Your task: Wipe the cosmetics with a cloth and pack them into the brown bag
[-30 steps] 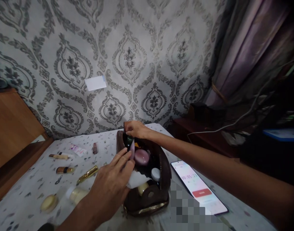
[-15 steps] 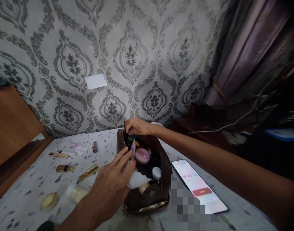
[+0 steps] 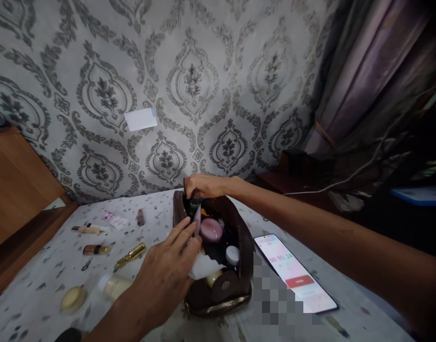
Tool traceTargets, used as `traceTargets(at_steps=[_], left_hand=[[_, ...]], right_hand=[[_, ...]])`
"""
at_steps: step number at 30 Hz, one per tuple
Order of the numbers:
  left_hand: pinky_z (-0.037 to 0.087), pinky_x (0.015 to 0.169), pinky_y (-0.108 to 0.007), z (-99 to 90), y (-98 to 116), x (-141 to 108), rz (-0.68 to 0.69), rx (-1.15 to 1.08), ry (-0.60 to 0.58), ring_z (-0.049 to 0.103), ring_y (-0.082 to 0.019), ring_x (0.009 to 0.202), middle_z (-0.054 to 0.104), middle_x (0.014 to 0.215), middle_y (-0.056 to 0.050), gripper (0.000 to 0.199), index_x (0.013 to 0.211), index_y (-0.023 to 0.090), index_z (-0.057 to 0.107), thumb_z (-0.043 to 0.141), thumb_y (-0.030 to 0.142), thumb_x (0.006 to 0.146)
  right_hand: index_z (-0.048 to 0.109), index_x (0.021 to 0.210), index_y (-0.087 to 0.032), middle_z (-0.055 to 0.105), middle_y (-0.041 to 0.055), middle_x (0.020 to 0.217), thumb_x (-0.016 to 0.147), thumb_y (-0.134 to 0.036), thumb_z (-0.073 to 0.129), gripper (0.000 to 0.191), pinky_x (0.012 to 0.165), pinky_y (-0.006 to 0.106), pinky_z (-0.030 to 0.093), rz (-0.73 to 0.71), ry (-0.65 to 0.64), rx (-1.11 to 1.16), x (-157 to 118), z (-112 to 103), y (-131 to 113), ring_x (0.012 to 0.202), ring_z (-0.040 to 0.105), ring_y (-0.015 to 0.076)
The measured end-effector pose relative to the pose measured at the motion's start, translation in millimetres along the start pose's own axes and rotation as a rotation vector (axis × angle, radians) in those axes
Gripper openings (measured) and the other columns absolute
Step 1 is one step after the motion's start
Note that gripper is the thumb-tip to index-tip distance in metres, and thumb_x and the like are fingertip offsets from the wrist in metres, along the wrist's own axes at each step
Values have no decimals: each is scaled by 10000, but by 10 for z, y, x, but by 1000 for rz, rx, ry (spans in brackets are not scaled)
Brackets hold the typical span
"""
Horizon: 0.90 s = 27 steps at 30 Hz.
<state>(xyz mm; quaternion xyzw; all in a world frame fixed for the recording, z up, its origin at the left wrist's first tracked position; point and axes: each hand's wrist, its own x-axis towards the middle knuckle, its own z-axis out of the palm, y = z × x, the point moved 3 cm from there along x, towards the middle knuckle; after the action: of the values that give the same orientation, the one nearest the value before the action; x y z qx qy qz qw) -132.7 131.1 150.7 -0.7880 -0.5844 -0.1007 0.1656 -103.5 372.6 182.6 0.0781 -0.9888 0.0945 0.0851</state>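
A dark brown zip cosmetic bag stands unzipped on the patterned sheet. My left hand lies over its left side, with the fingers bent over the edge beside a lilac, pointed item. At the bag's far end my right hand is closed, pinching the dark rim; its fingertips are partly hidden. Inside the bag I see a round pink container, a white round lid, a torn white sheet and a yellowish item. Deeper contents are in shadow.
Left of the bag lie a gold tube, a brown-and-gold tube, a pink-and-white tube, a small lipstick-like tube, a cream-coloured bottle and a round yellowish jar. A phone showing a timer lies to the right.
My right wrist and forearm have risen slightly, with the hand still at the bag's far end. The left hand stays in place. The phone timer has advanced one second.
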Motion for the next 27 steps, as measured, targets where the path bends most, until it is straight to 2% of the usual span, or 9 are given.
traceTargets(at_steps=[11, 19, 23, 27], left_hand=[[580, 955, -428, -50, 19, 14, -24, -13, -48, 362, -312, 1450, 486, 1502, -181, 619, 1270, 138, 477, 491, 3, 666], [593, 928, -408, -50, -8, -6, -30, -70, -12, 349, -282, 1460, 489, 1501, -178, 553, 1269, 164, 483, 495, 12, 737], [563, 984, -410, -90, -23, -51, -22, -125, 96, 433, -267, 1415, 526, 1471, -166, 536, 1318, 172, 469, 479, 27, 802], [531, 1016, -378, -118, -68, -214, -61, -236, 244, 560, -231, 1304, 584, 1404, -149, 490, 1344, 193, 463, 428, 62, 873]], right_hand=[[779, 870, -125, 735, 60, 877, 710, 8, 620, 261, 714, 214, 455, 64, -9, -14, -7, 34, 10, 785, 644, 150], [764, 866, -114, 727, 75, 940, 701, 34, 568, 296, 744, 219, 441, 106, -11, -49, -32, 27, -91, 840, 632, 158], [761, 938, -117, 736, 68, 924, 701, 50, 559, 353, 730, 222, 443, 135, -13, -57, -74, 0, -187, 830, 638, 161], [751, 1016, -140, 742, 62, 1005, 723, 57, 539, 412, 763, 232, 441, 174, 32, -46, -143, -43, -260, 873, 645, 165]])
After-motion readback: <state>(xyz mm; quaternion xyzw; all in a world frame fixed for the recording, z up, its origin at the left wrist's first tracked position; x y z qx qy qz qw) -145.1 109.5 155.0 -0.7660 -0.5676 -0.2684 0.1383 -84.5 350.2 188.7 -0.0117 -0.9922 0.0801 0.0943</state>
